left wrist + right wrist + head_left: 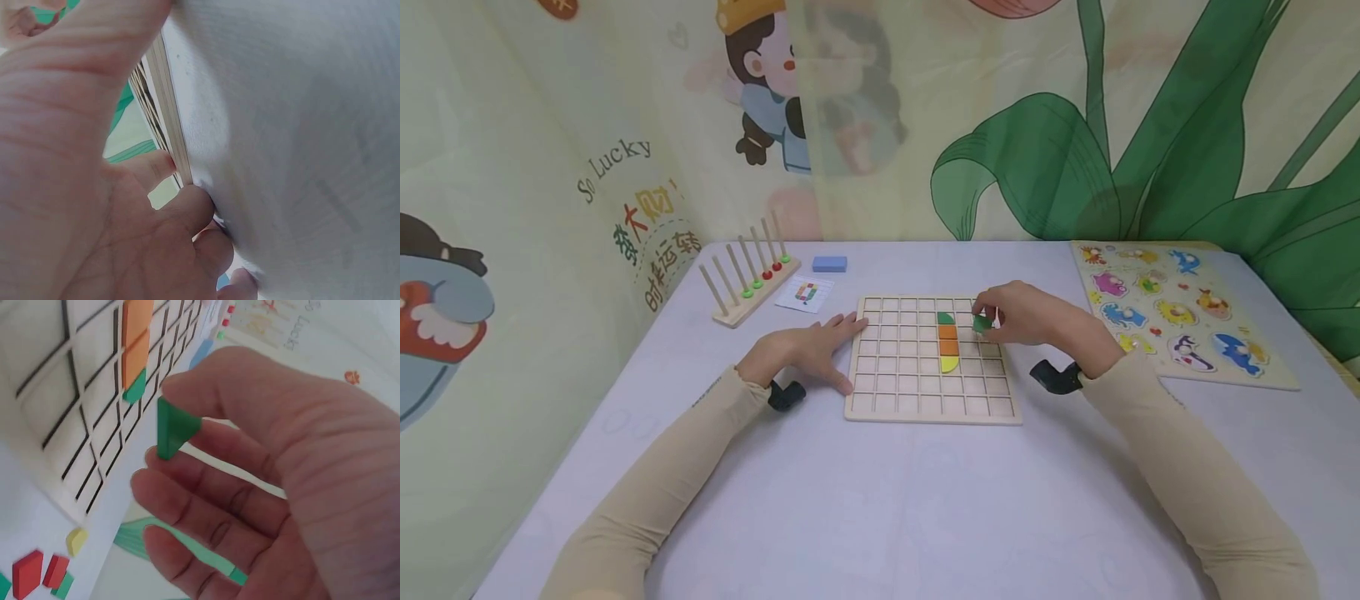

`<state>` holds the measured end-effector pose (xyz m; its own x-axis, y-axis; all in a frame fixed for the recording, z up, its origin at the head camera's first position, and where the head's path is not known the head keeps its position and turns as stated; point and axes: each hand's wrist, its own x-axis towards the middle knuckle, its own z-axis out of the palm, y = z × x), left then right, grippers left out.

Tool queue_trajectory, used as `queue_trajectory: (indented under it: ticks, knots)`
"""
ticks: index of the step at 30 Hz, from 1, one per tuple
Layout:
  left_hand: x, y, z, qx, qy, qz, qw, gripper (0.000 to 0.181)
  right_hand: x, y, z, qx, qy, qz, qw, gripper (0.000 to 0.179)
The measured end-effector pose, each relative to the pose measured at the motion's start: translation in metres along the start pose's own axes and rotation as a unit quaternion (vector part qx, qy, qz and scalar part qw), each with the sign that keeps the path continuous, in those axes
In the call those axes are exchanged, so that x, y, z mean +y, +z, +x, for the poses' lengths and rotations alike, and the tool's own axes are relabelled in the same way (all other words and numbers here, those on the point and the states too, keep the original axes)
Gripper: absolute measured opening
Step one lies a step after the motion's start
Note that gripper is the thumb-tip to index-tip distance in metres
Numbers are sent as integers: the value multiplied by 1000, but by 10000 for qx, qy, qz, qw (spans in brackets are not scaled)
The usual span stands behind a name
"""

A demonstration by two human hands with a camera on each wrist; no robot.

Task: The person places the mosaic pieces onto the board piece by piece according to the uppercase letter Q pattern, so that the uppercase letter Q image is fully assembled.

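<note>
My right hand (1028,313) pinches a green block with a curved side (177,428) between thumb and fingers, above the right part of a wooden grid board (934,419). On the board, a column runs from a green piece (945,318) through two orange squares (948,339) to a yellow rounded piece (949,364). My left hand (808,348) is spread against the board's left edge, with thumb and fingertips touching it. In the left wrist view its fingertips meet the board's side (167,106).
Behind the left hand are a pegged wooden stand (756,292) with red and green rings, a pattern card (805,294) and a blue box (830,264). An animal puzzle board (1187,312) lies at the right. Loose pieces, including a red block (27,574), lie beyond the grid board.
</note>
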<state>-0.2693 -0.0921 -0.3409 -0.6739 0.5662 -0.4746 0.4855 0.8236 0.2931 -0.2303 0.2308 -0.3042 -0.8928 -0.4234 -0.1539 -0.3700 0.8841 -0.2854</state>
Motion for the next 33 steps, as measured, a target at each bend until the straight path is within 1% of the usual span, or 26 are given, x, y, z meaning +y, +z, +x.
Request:
queue_trajectory:
  ticks: [6, 11, 16, 20, 28, 33]
  knots:
    - [-1, 1, 0, -15, 47, 14, 10000, 113, -22, 15, 6, -10, -499, -9, 9988, 35]
    - [2, -1, 0, -27, 1, 26, 10000, 113, -39, 29, 9, -52, -633, -52, 9980, 34]
    - [4, -2, 0, -29, -39, 77, 10000, 113, -52, 39, 11, -28, -842, -243, 9961, 35]
    - [4, -3, -1, -45, -69, 56, 10000, 112, -56, 44, 12, -11, -859, -340, 9957, 34]
    - [3, -3, -3, -51, -87, 17, 9999, 112, -55, 47, 12, 57, -1012, -431, 9939, 32]
    - [3, -2, -4, -33, -82, -3, 10000, 112, -55, 48, 12, 30, -989, -455, 9940, 34]
